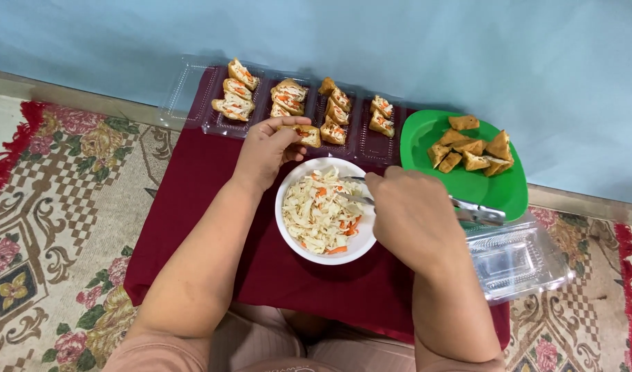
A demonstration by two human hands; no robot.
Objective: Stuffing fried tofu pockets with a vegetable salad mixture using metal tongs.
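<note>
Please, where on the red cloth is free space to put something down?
Free: the red cloth left of the white bowl, under the left hand forearm. Also the near strip below the bowl. Crowded: the clear trays behind, green plate and stacked containers at right.

So the left hand (264, 148) is holding a stuffed fried tofu pocket (306, 134) just in front of the clear plastic trays (192, 89). The round white bowl of shredded cabbage and carrot (361, 246) is sitting between both hands. The green plastic plate of fried tofu triangles (495, 193) is lying beyond the right hand (409, 213), with stacked clear containers (519, 265) beside its wrist.
</note>
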